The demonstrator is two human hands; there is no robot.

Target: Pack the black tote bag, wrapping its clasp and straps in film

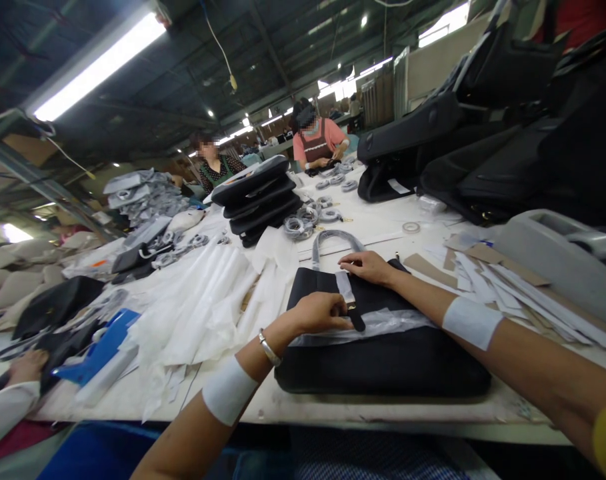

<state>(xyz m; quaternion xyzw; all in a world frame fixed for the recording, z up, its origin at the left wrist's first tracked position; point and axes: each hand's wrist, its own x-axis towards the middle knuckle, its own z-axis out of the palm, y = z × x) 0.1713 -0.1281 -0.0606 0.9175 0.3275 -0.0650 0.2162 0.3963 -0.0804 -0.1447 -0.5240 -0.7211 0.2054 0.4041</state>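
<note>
A black handbag lies flat on the white table in front of me, its grey-wrapped handle arching toward the far side. A clear plastic sheet lies across its middle. My left hand pinches the black strap tab with its gold fitting, at the lower end of a grey-wrapped strap. My right hand rests flat with spread fingers on the bag's top edge, by the upper end of that strap.
White tissue sheets lie piled to the left, a blue tool beyond them. Stacked black bags and tape rolls sit mid-table; large black bags at right, paper strips nearby. Two people work at the far end; another's hand at left.
</note>
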